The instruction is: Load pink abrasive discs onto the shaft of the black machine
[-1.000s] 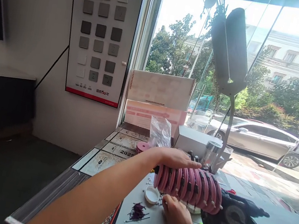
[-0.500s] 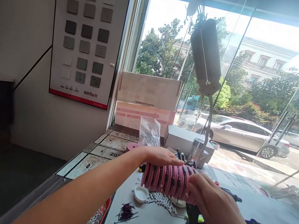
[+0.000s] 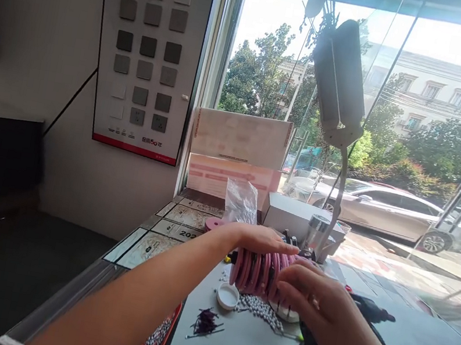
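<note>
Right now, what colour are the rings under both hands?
Pink rings with dark clips, clearest in the head view.

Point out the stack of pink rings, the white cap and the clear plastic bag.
pink rings (image 3: 253, 270), head view, front of the stack.
white cap (image 3: 228, 297), head view, its centre.
clear plastic bag (image 3: 242, 201), head view, its middle.

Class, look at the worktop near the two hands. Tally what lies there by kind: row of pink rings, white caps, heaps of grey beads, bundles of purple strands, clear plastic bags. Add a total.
Row of pink rings, under the left hand and right hand: 1
White cap: 1
Heap of grey beads: 1
Bundle of purple strands: 1
Clear plastic bag: 1
Total: 5
</note>
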The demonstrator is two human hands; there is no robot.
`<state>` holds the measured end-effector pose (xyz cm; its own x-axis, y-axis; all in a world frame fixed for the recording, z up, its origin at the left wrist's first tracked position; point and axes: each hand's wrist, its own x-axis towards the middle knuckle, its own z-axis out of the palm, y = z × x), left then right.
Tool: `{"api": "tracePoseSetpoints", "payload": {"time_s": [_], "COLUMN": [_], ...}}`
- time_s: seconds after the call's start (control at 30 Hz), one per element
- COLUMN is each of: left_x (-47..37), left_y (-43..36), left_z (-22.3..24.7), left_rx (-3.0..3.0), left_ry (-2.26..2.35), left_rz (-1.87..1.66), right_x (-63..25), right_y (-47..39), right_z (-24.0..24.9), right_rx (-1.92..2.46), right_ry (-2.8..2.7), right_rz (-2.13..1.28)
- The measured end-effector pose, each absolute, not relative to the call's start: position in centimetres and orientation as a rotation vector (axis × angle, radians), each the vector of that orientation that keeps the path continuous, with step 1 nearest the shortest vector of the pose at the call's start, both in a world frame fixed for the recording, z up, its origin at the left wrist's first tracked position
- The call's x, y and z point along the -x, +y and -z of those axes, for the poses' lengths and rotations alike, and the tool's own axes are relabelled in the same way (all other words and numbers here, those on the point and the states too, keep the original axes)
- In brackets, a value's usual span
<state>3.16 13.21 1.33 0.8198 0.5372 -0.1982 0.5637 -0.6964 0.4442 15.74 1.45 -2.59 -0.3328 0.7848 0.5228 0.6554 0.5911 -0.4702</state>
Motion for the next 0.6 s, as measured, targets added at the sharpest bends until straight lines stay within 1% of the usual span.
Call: {"api": "tracePoseSetpoints", "payload": {"time_s": [0.2,0.6], "left_x": [-3.3,-3.4], "left_y": [14.0,14.2], "left_z": [-0.5,-0.1], "left_rx": [-2.461,-2.42], "left_ry": [0.796,0.831], "left_rz": [0.056,0.048], "right_x": [-13.5,-13.2], "right_y": [2.3,2.4], "right_z": [3.9,4.7], "right_rx": [1.037,1.078], "right_ry": [-2.129,-2.169], "right_rz": [-0.056,0.152]}}
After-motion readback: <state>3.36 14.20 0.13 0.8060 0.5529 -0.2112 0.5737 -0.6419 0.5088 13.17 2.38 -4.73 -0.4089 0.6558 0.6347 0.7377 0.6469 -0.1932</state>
